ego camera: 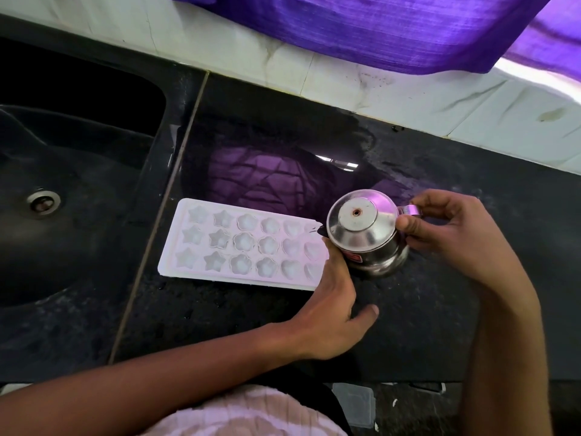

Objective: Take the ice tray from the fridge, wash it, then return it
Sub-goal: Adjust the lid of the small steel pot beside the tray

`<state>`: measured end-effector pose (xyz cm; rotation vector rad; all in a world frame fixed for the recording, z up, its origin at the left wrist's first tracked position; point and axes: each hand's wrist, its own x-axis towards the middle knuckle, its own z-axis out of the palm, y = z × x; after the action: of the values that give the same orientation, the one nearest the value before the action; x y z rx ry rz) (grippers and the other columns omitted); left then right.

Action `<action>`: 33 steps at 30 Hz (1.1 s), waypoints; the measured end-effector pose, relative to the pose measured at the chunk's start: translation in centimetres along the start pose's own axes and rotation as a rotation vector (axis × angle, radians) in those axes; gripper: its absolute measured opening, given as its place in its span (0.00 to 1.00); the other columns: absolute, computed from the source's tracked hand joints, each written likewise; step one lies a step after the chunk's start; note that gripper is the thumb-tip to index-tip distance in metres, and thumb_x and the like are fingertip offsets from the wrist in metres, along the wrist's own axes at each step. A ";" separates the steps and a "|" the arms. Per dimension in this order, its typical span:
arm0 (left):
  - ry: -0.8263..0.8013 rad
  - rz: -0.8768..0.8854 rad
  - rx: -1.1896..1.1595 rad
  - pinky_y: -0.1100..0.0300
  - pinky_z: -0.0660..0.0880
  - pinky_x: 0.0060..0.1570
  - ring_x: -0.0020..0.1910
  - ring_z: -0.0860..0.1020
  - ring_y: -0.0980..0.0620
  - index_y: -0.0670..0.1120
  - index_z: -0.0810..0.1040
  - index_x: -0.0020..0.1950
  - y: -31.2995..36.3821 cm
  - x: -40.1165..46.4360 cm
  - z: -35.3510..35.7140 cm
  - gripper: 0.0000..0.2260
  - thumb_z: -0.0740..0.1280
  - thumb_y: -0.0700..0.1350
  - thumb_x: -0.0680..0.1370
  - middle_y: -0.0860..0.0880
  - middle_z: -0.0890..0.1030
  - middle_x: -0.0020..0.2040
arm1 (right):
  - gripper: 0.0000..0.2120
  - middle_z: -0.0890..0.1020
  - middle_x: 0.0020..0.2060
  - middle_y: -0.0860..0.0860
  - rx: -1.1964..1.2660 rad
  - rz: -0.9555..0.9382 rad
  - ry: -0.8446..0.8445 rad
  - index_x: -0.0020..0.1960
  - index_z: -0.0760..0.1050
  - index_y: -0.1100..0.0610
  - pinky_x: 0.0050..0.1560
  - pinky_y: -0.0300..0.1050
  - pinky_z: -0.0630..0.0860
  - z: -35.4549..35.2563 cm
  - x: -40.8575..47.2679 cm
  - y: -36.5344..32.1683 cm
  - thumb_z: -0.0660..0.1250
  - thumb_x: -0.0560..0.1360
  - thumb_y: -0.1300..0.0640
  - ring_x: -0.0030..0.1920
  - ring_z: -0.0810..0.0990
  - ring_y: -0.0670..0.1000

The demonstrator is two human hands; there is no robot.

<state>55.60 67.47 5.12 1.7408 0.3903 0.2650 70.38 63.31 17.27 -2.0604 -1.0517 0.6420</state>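
A white ice tray with star, flower and heart moulds lies flat on the black counter, just right of the sink. The moulds look filled with ice or water. A small steel pot with a lid stands at the tray's right end. My left hand rests at the tray's right end, fingers against the pot's side. My right hand pinches the pot's handle between thumb and fingers.
A black sink with a steel drain lies to the left. White tiles run along the back of the counter, and a purple cloth hangs above them. The counter's front edge is near my body.
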 end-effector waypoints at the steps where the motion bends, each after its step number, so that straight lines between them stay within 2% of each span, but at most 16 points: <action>1: -0.004 0.006 0.010 0.56 0.40 0.76 0.74 0.31 0.59 0.40 0.24 0.72 0.1 -0.1 0.0 0.48 0.63 0.49 0.75 0.50 0.28 0.75 | 0.18 0.83 0.34 0.50 0.013 0.000 -0.013 0.37 0.78 0.55 0.39 0.40 0.81 -0.1 0.0 0.0 0.72 0.56 0.42 0.36 0.81 0.46; 5: -0.041 0.021 0.047 0.62 0.35 0.74 0.72 0.27 0.59 0.39 0.22 0.70 0.4 -0.5 0.1 0.49 0.65 0.47 0.77 0.49 0.24 0.73 | 0.21 0.83 0.37 0.55 0.026 -0.022 -0.052 0.39 0.78 0.58 0.38 0.40 0.81 -0.4 0.0 -0.1 0.72 0.55 0.43 0.36 0.79 0.47; 8: -0.074 0.005 0.053 0.57 0.37 0.75 0.73 0.28 0.57 0.39 0.21 0.69 0.2 -0.7 0.3 0.49 0.65 0.47 0.77 0.48 0.23 0.72 | 0.24 0.82 0.38 0.58 -0.010 -0.053 -0.082 0.41 0.78 0.61 0.38 0.40 0.80 -0.2 -0.1 -0.5 0.71 0.56 0.42 0.36 0.78 0.50; 12: -0.102 -0.018 0.045 0.54 0.42 0.76 0.75 0.31 0.56 0.40 0.21 0.70 0.0 -1.0 0.6 0.49 0.63 0.50 0.75 0.48 0.27 0.74 | 0.24 0.84 0.38 0.54 -0.094 -0.069 -0.120 0.41 0.78 0.58 0.39 0.43 0.80 -0.2 -0.3 -0.6 0.69 0.56 0.40 0.37 0.82 0.51; 16: -0.161 -0.035 0.043 0.54 0.41 0.76 0.74 0.30 0.54 0.42 0.20 0.68 0.2 -1.4 0.7 0.49 0.64 0.48 0.77 0.47 0.24 0.73 | 0.25 0.84 0.39 0.51 -0.151 -0.074 -0.141 0.42 0.79 0.57 0.46 0.52 0.81 -0.1 -0.4 -0.5 0.68 0.56 0.38 0.41 0.83 0.52; 21: -0.181 -0.055 0.046 0.53 0.42 0.76 0.75 0.30 0.53 0.39 0.21 0.69 0.1 -1.5 0.8 0.49 0.64 0.48 0.77 0.46 0.25 0.73 | 0.26 0.84 0.40 0.51 -0.185 -0.071 -0.149 0.43 0.79 0.57 0.48 0.60 0.80 0.0 -0.5 -0.5 0.68 0.56 0.38 0.41 0.83 0.55; 29: -0.178 -0.058 0.039 0.52 0.43 0.76 0.75 0.31 0.53 0.39 0.22 0.70 0.3 -1.7 0.9 0.48 0.64 0.48 0.77 0.45 0.27 0.74 | 0.23 0.84 0.39 0.51 -0.193 -0.070 -0.145 0.41 0.79 0.55 0.49 0.60 0.80 -0.1 -0.6 -0.4 0.69 0.58 0.38 0.41 0.83 0.53; 33: -0.178 -0.051 0.035 0.52 0.43 0.76 0.75 0.31 0.53 0.39 0.22 0.70 0.4 -1.7 0.8 0.48 0.64 0.48 0.78 0.46 0.26 0.74 | 0.26 0.84 0.40 0.50 -0.173 -0.083 -0.145 0.41 0.79 0.52 0.47 0.57 0.81 -0.3 -0.7 -0.2 0.71 0.57 0.31 0.41 0.84 0.52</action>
<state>54.41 66.02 5.37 1.7701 0.3102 0.0662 70.12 62.66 17.65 -2.1291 -1.3103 0.6872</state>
